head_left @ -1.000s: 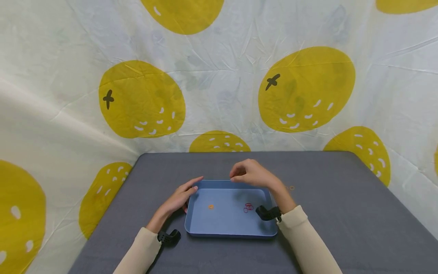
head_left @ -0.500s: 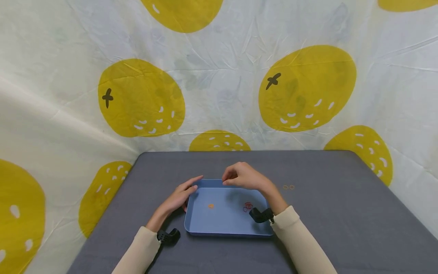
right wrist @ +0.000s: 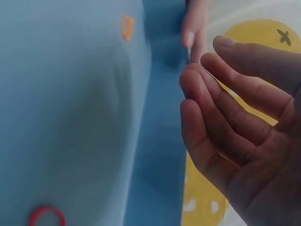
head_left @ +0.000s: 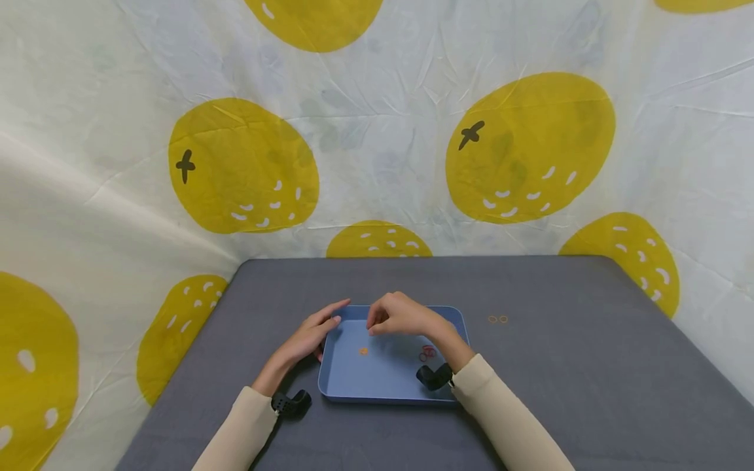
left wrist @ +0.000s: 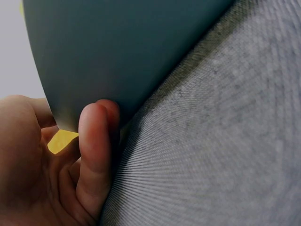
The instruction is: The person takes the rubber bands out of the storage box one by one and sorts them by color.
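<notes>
My left hand (head_left: pixel 309 337) holds the blue tray (head_left: pixel 389 386) at its left far corner, the thumb at the rim. In the left wrist view, its fingers (left wrist: pixel 94 146) touch the tray's outer wall (left wrist: pixel 117 56). My right hand (head_left: pixel 400 315) hovers over the far part of the tray, fingers bent; nothing shows between thumb and fingertips in the right wrist view. Left-down from it, a small orange rubber band (head_left: pixel 363 352) lies on the tray floor. Several red rubber bands (head_left: pixel 427 353) lie together on the right, partly near the right wrist.
Two orange rubber bands (head_left: pixel 498 319) lie side by side on the grey table (head_left: pixel 589 366), right of the tray. Behind the table hangs a white cloth (head_left: pixel 383 150) printed with yellow fruit. A black wrist camera (head_left: pixel 434 377) hangs under the right wrist, above the tray.
My right hand has moved left and nearer, from the far rim to over the tray's inside. Both orange rubber bands on the table now show. My left hand stays at the tray's corner.
</notes>
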Available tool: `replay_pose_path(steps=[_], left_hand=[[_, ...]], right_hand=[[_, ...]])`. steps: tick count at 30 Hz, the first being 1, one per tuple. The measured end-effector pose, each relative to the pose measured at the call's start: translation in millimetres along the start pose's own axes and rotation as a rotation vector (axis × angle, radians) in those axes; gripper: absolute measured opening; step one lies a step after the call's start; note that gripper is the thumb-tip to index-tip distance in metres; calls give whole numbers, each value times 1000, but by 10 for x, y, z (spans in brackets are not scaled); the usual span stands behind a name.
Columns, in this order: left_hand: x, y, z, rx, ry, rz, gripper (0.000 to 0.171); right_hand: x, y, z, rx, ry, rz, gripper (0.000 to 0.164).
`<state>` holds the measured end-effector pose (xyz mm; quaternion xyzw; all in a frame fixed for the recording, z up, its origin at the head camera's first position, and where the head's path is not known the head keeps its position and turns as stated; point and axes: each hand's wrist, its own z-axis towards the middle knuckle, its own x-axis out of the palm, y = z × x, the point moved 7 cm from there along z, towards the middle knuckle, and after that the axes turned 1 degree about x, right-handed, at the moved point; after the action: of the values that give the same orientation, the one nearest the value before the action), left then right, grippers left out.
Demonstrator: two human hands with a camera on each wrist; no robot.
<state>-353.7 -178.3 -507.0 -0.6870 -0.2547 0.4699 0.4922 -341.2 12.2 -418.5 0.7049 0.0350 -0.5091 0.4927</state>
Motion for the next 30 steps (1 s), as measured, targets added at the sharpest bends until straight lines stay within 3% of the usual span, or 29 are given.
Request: replay_pose_path(steps=[15, 30], left_hand=[[-2, 20, 15, 17, -4, 19, 47], [4, 2, 25, 0, -14, 24, 46]], right_hand=[[296, -88, 126, 49, 66, -51, 5], [338, -187, 160, 58, 71, -8, 9]])
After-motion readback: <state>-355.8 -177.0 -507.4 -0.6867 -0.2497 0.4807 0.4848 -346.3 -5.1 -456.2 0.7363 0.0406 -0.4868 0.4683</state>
